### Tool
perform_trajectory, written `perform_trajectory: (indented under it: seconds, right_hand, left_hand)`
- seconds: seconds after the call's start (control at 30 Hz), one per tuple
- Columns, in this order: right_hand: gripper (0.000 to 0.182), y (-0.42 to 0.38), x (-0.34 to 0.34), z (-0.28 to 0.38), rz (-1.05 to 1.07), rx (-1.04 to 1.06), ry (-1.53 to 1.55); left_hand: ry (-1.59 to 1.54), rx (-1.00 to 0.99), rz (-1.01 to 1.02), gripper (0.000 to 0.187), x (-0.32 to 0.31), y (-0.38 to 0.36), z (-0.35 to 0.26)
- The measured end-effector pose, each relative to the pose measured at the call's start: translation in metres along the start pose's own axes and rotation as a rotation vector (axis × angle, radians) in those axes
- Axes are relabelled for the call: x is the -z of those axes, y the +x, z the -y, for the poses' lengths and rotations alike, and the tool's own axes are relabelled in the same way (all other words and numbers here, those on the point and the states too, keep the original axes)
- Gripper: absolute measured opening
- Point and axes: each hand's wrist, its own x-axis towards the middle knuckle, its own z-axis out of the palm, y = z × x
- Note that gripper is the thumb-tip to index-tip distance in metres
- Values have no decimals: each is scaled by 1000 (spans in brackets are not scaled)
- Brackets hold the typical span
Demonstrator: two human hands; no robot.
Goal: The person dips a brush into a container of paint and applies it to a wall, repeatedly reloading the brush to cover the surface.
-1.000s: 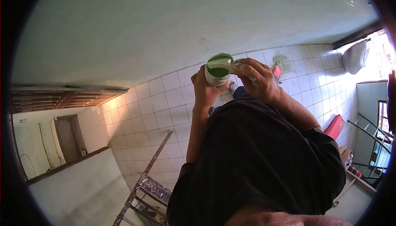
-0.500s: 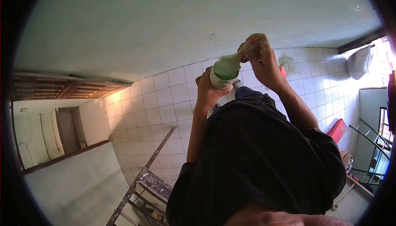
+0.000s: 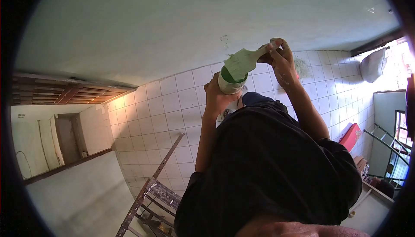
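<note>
My left hand is wrapped round a small whitish cup with green paint inside. Above the tiled floor, my right hand grips the handle of a wide paintbrush, its fingers closed near the handle's end. Pale green paint coats the brush head, which is tilted down to the left and overlaps the cup's rim in this view. Specks of paint show on my right wrist.
A pale green wall rises directly in front. A paint-spattered metal stand is at lower left, near a wooden shutter. To the right are a white sack, a red object and a green metal frame.
The brush has moved up and left, out of the cup's mouth, showing more of its paint-coated head. My right hand has shifted slightly right; my left hand still holds the cup.
</note>
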Motion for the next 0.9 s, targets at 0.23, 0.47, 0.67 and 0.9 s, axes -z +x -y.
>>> perform_trajectory:
  seconds: [0.23, 0.47, 0.67, 0.9]
  right_hand:
    - [23, 12, -8, 12, 31, 245, -212]
    - [27, 44, -23, 28, 147, 347, -341]
    - [29, 80, -31, 24, 135, 375, -337]
    - [28, 113, -20, 23, 234, 378, -290]
  left_hand:
    - [50, -17, 18, 77, 10, 26, 1]
    - [121, -100, 17, 71, 27, 68, 0]
    - [110, -100, 56, 72, 32, 106, 5]
    - [-74, 48, 120, 81, 34, 133, -3]
